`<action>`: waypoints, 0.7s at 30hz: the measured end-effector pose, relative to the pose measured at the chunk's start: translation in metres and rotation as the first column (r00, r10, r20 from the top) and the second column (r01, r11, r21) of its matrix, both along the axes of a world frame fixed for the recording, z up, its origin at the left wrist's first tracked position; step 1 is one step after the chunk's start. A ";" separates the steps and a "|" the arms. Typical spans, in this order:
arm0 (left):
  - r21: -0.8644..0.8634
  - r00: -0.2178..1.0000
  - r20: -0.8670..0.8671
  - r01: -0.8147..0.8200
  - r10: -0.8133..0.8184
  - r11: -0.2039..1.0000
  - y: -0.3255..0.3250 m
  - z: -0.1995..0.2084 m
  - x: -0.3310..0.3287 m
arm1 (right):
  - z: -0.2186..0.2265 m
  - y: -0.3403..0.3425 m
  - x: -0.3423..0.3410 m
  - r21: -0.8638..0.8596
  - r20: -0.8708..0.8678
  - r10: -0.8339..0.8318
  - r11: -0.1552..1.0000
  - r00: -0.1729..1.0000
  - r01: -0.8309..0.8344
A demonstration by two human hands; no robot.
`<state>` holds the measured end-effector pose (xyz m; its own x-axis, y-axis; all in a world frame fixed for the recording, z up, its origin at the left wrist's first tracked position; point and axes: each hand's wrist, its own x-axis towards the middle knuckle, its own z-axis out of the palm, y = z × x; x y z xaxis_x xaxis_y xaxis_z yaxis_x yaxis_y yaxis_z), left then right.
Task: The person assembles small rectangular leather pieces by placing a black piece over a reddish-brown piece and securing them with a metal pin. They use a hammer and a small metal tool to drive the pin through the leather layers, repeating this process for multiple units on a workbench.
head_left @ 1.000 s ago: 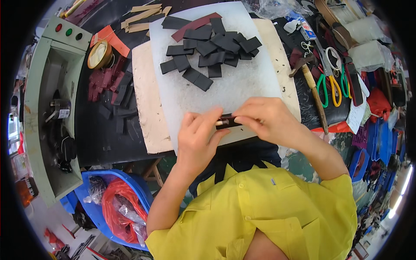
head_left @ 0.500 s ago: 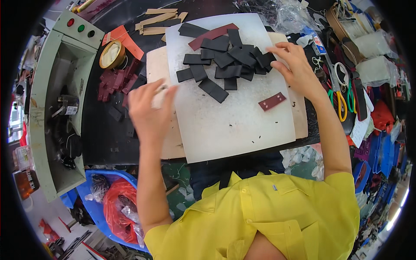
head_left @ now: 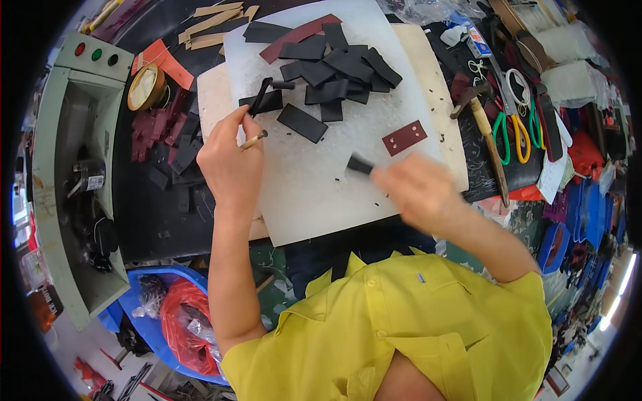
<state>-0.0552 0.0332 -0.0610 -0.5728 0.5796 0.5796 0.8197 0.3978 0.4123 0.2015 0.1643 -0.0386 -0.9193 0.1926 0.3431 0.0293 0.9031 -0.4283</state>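
Observation:
My left hand (head_left: 231, 160) is closed at the left edge of a white board (head_left: 314, 214). Its thumb and fingertips pinch a folded-looking black strip (head_left: 261, 97), and a short rod-like tool with a metal end (head_left: 254, 140) pokes out below them. My right hand (head_left: 418, 190), blurred by motion, is closed on one end of another black strip (head_left: 360, 164) over the board's near right part. Flat black strips (head_left: 348, 63) lie in a loose heap farther back, with a long maroon strip (head_left: 301, 39) among them. Nearer, a maroon piece with holes (head_left: 404, 138) lies by itself.
Right of the board lie a wooden-handled hammer (head_left: 491, 137) and scissors with yellow handles (head_left: 521, 140). To the left are a round tub (head_left: 147, 88), maroon pieces (head_left: 154, 130) and a grey-green metal housing (head_left: 57, 167). A blue bin (head_left: 150, 321) stands below the table edge.
My right hand has left the heap and come nearer with a black strip. My left fingers, apart before, now pinch a strip. The hammer has come into sight, and the whole view has shifted slightly.

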 end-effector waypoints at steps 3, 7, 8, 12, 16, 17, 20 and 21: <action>0.025 1.000 0.013 0.019 -0.019 1.000 -0.003 -0.008 -0.003 | 0.012 -0.038 0.004 -0.531 -0.143 0.390 0.745 0.910 -0.403; -0.011 0.985 0.158 0.074 -0.071 0.997 -0.007 0.002 0.005 | 0.012 -0.013 -0.001 -0.161 -0.084 -0.099 0.983 0.992 0.085; -0.004 0.990 0.102 0.095 -0.094 0.995 -0.006 -0.004 0.005 | 0.005 -0.007 0.002 -0.078 -0.074 -0.114 0.991 0.991 0.108; -0.023 0.985 0.144 0.101 -0.096 0.995 -0.003 -0.008 0.004 | 0.019 -0.027 0.015 -0.555 -0.006 0.388 0.766 0.922 -0.326; -0.004 0.988 0.131 0.085 -0.084 0.996 0.002 -0.002 0.008 | 0.019 -0.026 0.008 -0.527 0.029 0.024 0.850 0.999 -0.005; -0.007 0.989 0.129 0.078 -0.077 0.997 0.003 -0.003 0.007 | 0.018 -0.020 0.010 -0.577 0.090 -0.086 0.808 0.992 0.123; -0.027 0.979 0.202 0.031 -0.025 0.999 0.006 -0.001 0.008 | 0.013 -0.009 0.011 -0.853 0.233 -0.213 0.423 0.949 0.304; -0.037 0.971 0.239 0.011 -0.002 0.999 0.007 0.002 0.009 | 0.012 -0.007 0.012 -0.911 0.305 -0.235 0.211 0.923 0.354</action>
